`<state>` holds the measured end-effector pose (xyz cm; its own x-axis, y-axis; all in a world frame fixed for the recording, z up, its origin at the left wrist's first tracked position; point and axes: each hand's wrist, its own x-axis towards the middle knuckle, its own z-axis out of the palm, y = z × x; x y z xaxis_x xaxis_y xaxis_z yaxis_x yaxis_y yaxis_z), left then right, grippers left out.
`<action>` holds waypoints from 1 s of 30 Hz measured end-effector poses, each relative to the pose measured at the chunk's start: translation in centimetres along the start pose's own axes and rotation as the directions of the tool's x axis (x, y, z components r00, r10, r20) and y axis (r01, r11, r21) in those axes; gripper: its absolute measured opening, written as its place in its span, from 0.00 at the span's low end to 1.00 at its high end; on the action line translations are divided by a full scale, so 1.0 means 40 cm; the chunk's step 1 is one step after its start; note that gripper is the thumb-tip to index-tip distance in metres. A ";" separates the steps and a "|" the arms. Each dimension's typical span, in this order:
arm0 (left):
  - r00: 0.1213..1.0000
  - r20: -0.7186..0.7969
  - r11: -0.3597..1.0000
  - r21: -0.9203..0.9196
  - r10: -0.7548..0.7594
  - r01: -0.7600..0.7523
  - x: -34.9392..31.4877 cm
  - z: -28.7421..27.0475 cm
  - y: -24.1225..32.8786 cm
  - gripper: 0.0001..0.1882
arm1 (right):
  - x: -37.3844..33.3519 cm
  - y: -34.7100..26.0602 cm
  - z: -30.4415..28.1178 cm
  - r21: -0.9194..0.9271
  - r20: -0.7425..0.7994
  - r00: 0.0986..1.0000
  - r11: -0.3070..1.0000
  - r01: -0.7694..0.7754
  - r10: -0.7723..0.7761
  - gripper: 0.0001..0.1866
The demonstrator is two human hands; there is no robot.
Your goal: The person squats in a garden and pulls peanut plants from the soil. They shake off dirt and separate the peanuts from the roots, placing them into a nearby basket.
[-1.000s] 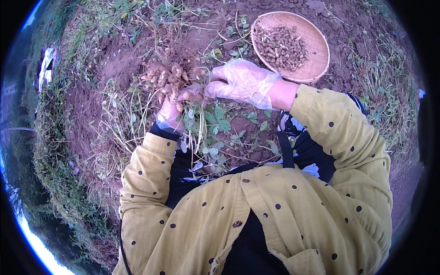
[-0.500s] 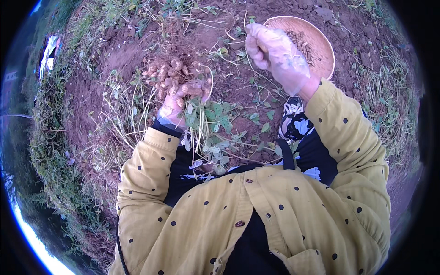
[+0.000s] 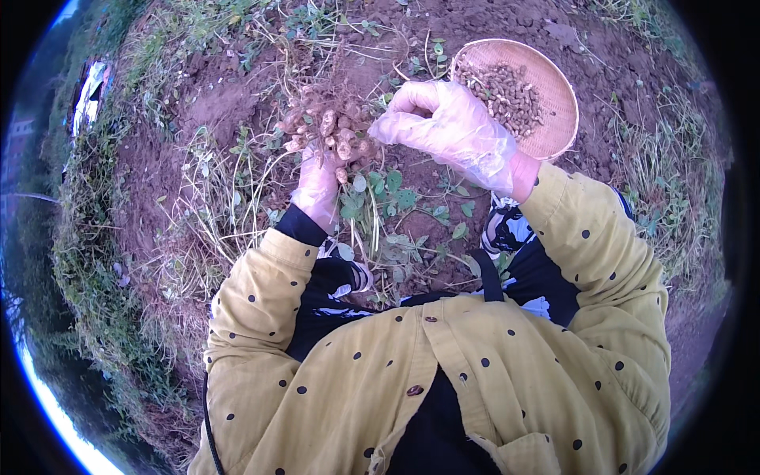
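Note:
My left hand [image 3: 315,184], in a clear plastic glove, is closed round a pulled peanut plant [image 3: 336,131]. Its roots and clustered pods point away from me, and the leafy stems [image 3: 376,198] hang back toward my lap. The pods cover most of those fingers. My right hand [image 3: 455,131], gloved the same way, reaches in from the right with thumb and fingertips pinched together at the right edge of the pod cluster. Whether a pod sits between those fingertips I cannot make out. Just beyond my right wrist lies a round woven basket [image 3: 560,99] with many loose peanuts [image 3: 511,95] in it.
Brown soil [image 3: 218,103] with scattered stems and leaves surrounds me. Pulled vines [image 3: 214,206] lie left of my left hand, and more cut plants [image 3: 669,166] lie to the right of the basket. My shoes [image 3: 503,226] stand close below the hands.
My right hand has come from over the basket leftward and nearer, to the pods, leaving more of the basket in sight. The left hand with the plant has shifted slightly right.

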<state>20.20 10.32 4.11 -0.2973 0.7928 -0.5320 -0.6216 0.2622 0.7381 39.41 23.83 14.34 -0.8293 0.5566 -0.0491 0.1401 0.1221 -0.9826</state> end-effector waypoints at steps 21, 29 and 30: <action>0.976 -0.004 0.930 0.305 0.216 -0.204 -0.039 0.132 0.025 0.20 | 0.023 0.043 0.018 -0.028 0.127 0.981 0.989 -0.142 0.145 0.20; 0.985 0.171 0.967 0.254 -0.022 -0.023 -0.002 0.023 0.015 0.21 | -0.001 0.039 -0.018 -0.321 0.189 0.978 0.947 -0.021 0.086 0.19; 0.995 0.065 0.924 0.370 0.074 -0.093 -0.014 0.050 0.025 0.18 | -0.011 0.044 -0.018 -0.446 0.079 0.997 0.894 0.034 0.001 0.16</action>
<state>21.19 11.25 5.99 -0.2950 0.8441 -0.4477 -0.2788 0.3722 0.8853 40.41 24.37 12.77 -0.8695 0.4898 -0.0642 0.3380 0.4950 -0.8004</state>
